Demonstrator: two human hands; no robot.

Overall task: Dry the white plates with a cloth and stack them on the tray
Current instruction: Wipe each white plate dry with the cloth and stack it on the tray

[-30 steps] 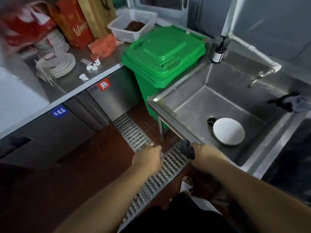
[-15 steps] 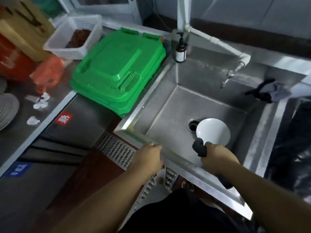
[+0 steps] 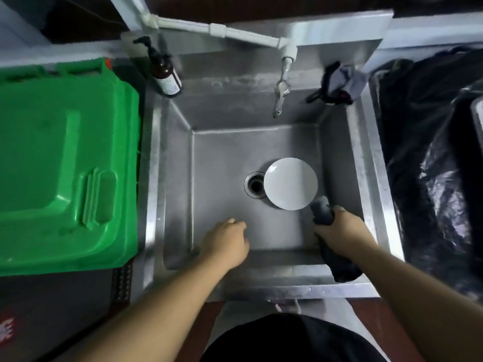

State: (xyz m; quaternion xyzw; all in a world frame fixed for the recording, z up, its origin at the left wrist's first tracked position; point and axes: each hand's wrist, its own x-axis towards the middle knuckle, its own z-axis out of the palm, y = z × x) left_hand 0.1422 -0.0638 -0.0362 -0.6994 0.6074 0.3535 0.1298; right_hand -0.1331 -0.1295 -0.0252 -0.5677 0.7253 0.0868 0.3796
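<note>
Bare forearms, no sleeves, dark garment (image 3: 287, 338) below

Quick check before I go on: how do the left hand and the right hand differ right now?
The right hand grips a dark cloth; the left hand holds nothing, its fingers loosely curled. The right hand sits close to the white plate, the cloth's tip at its rim; the left hand is farther from the plate, toward the sink's left side. Both reach over the sink's front edge into the basin.
</note>
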